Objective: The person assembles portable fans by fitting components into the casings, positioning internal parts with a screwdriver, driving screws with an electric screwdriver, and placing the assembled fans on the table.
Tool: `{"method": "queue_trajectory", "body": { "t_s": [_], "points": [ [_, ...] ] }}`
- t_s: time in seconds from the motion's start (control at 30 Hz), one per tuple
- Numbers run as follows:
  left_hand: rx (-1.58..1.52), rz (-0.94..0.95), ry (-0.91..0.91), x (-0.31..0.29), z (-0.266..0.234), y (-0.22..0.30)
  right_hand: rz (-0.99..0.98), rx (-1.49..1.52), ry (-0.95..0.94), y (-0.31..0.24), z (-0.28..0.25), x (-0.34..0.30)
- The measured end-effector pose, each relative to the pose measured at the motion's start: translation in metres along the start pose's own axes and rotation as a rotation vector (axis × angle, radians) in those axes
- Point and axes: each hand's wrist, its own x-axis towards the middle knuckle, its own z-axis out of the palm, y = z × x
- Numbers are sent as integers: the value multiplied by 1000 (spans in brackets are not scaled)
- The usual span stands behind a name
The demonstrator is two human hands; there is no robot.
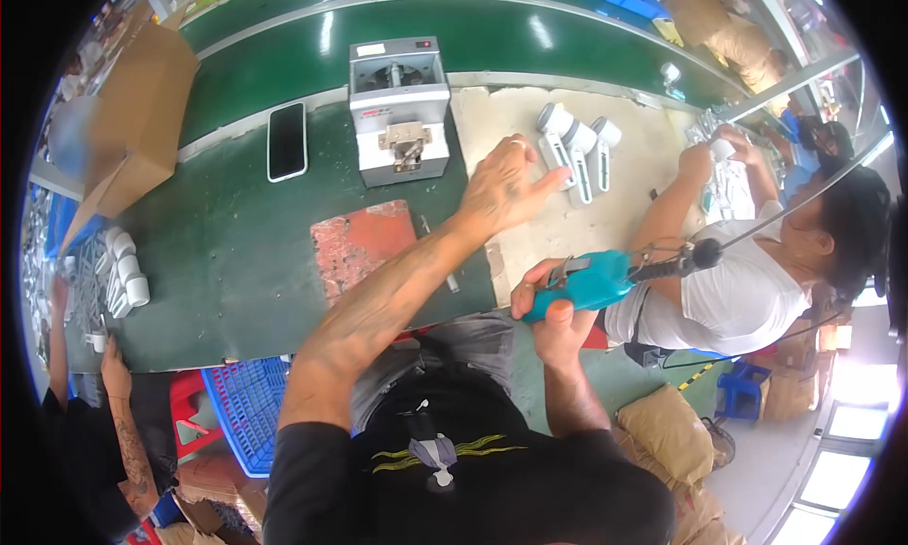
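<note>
My left hand [504, 188] reaches over the pale board [567, 233], thumb stretched out and fingers apart, holding nothing. Its thumb comes close to several white-and-grey plastic parts [579, 157], each with a round cap and a flat slotted arm; whether it touches one I cannot tell. In front of my body, my right hand [556, 329] is closed around a teal electric screwdriver [591, 282], which hangs from a cord running up to the right. A grey screw feeder [399, 110] stands on the bench beyond my left forearm.
A phone [288, 142] and a worn red plate [364, 247] lie on the green bench. More white parts [123, 276] are at the left, near a cardboard box [142, 110] and a co-worker's hands. Another person [728, 290] works close on my right. A blue crate [248, 417] stands below the bench.
</note>
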Motion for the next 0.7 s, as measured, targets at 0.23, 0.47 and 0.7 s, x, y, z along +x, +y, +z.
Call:
{"method": "queue_trajectory", "body": {
  "t_s": [0.23, 0.47, 0.7],
  "points": [
    [132, -351, -86, 81, 79, -36, -3, -105, 54, -7, -18, -11],
    [94, -155, -3, 48, 38, -32, -66, -152, 82, 8, -42, 15],
    [82, 171, 149, -73, -82, 4, -68, -192, 52, 16, -18, 50]
  ]
}}
